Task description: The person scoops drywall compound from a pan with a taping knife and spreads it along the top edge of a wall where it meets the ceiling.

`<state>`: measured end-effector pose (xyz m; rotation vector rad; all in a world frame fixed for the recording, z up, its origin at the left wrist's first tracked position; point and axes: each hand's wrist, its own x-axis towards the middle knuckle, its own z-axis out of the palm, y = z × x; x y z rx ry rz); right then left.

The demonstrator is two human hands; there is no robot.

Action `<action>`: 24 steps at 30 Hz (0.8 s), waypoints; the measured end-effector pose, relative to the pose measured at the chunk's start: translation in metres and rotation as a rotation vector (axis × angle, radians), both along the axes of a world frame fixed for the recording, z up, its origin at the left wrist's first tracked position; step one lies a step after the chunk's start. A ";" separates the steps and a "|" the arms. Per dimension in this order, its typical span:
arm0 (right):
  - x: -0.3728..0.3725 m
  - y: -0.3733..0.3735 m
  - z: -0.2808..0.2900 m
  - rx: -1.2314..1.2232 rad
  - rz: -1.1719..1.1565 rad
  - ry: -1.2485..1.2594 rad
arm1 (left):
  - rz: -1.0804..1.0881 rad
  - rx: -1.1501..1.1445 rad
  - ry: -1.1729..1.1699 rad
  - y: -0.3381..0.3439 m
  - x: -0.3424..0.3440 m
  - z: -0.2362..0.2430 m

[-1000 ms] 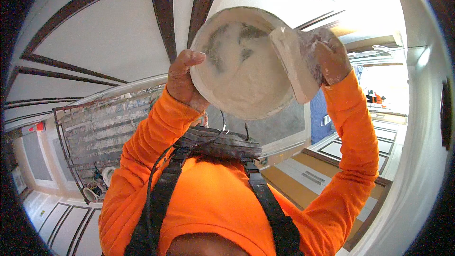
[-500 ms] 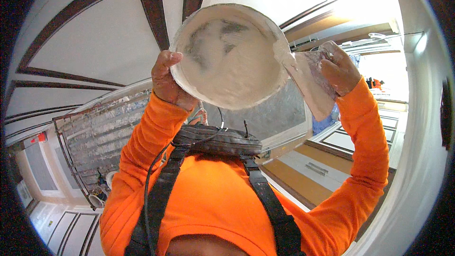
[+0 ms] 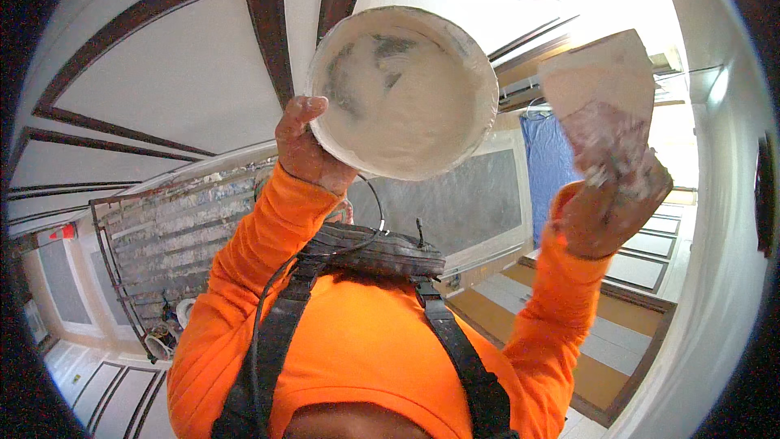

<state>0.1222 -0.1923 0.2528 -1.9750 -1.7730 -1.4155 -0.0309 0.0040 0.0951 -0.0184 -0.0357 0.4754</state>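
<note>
Two hands grip two objects, read from left to right. My left hand (image 3: pixel 305 150) grasps a round bucket (image 3: pixel 491 85) at its left edge, thumb over the rim, fingers mostly hidden behind. The bucket is raised before my chest, mouth turned toward my head, its inside coated with pale paste (image 3: pixel 398 126). Because one side alone bears it, a smeared thumb could slip, tipping paste onto the cable (image 3: pixel 380 203) and black pouch (image 3: pixel 370 248) below. Farther right is a blue sheet (image 3: pixel 543 171). At far right, my right hand (image 3: pixel 609 213), blurred, clasps the lower part of a broad scraper (image 3: pixel 600 85), blade up, apart from the bucket. Residue on those fingers could let it twist; a quick swing could fling clots.
</note>
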 end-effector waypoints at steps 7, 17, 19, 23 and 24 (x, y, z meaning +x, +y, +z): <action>-0.034 0.020 -0.052 0.241 0.021 0.428 | 0.025 0.007 0.051 -0.015 0.007 0.011; -0.024 0.018 -0.079 0.085 0.242 0.658 | 0.034 0.000 -0.112 -0.016 -0.003 0.014; -0.016 0.013 -0.082 0.058 0.265 0.629 | 0.036 -0.007 -0.287 -0.016 -0.005 0.018; 0.010 -0.005 -0.100 -0.112 0.123 0.508 | 0.255 0.055 0.078 -0.010 -0.016 0.021; 0.013 -0.010 -0.104 -0.198 0.087 0.508 | 0.293 0.067 0.146 -0.006 -0.023 0.023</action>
